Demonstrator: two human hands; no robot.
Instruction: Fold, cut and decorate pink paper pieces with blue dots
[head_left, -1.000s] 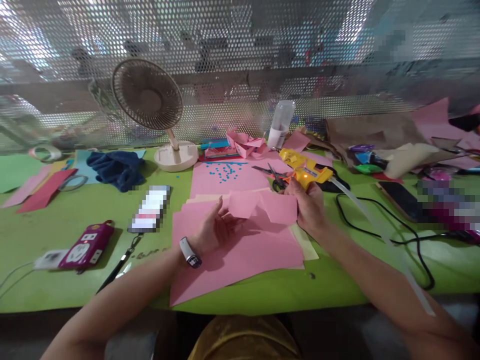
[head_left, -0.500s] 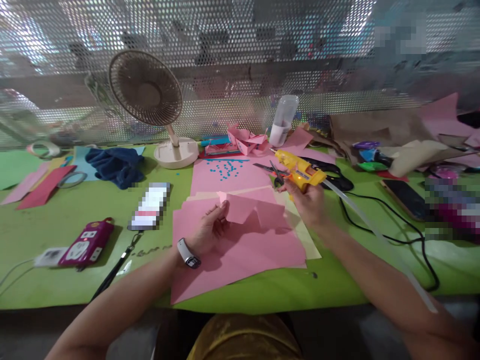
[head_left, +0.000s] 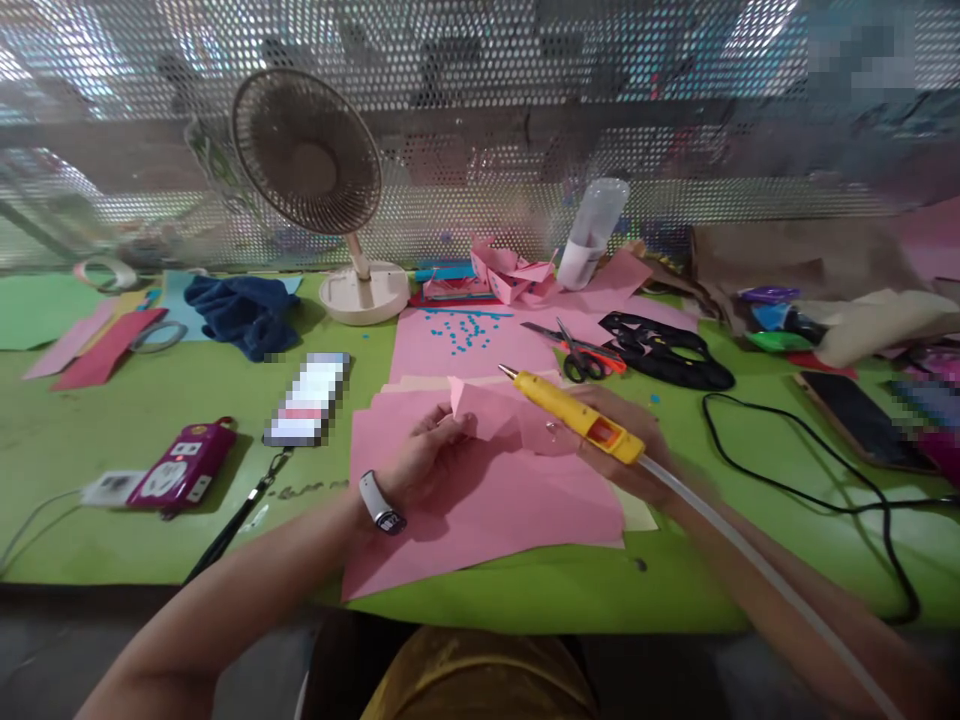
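My left hand (head_left: 424,455), with a watch at the wrist, pinches a small folded piece of pink paper (head_left: 484,410) and lifts it over the stack of pink sheets (head_left: 495,500). My right hand (head_left: 626,450) grips a yellow glue gun (head_left: 571,414) whose metal tip points left, just above the pink piece. A long white glue stick (head_left: 750,570) trails from the gun's back along my right forearm.
On the green table: a small fan (head_left: 315,160), blue cloth (head_left: 240,312), pixelated phone (head_left: 307,400), magenta device (head_left: 174,475), scissors (head_left: 585,355), black scissors (head_left: 667,350), a black cord (head_left: 817,490), a plastic bottle (head_left: 592,230), blue dots on a pink sheet (head_left: 465,335), paper scraps.
My right hand has swung the glue gun down and to the left, from over the scissors to just above the pink piece. The left hand keeps holding the paper.
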